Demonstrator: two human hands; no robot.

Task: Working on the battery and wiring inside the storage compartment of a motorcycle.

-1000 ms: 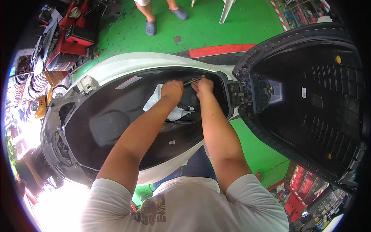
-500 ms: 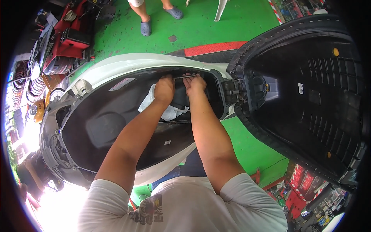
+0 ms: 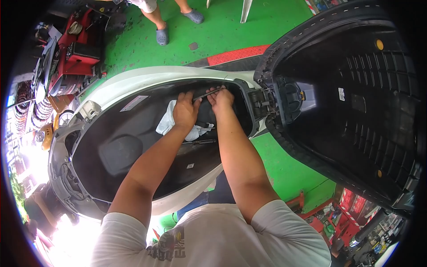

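Both of my hands are inside the dark under-seat storage bin (image 3: pixel 164 171) of a white scooter (image 3: pixel 147 73). A thin metal rod (image 3: pixel 208 94) stretches slantwise between them; its exact kind is too small to tell. My left hand (image 3: pixel 186 111) is closed, with its thumb and fingers at the rod's left end. The fingers of my right hand (image 3: pixel 222 99) are curled around the right end. A crumpled white cloth (image 3: pixel 166 119) lies in the bin, partly under my left hand and wrist. Small metal tools (image 3: pixel 205 128) rest at the cloth's right edge.
The raised seat (image 3: pixel 329 107) stands open on its hinge (image 3: pixel 262 102) at the right. Red tool cabinets (image 3: pixel 82 58) are at the far left. Beyond the scooter, a person's legs in grey clogs (image 3: pixel 162 36) stand on the green floor (image 3: pixel 133 49).
The rod has tilted, its left end lower than before. My left hand has shifted slightly down and left, its fingers more spread. The view has moved a little.
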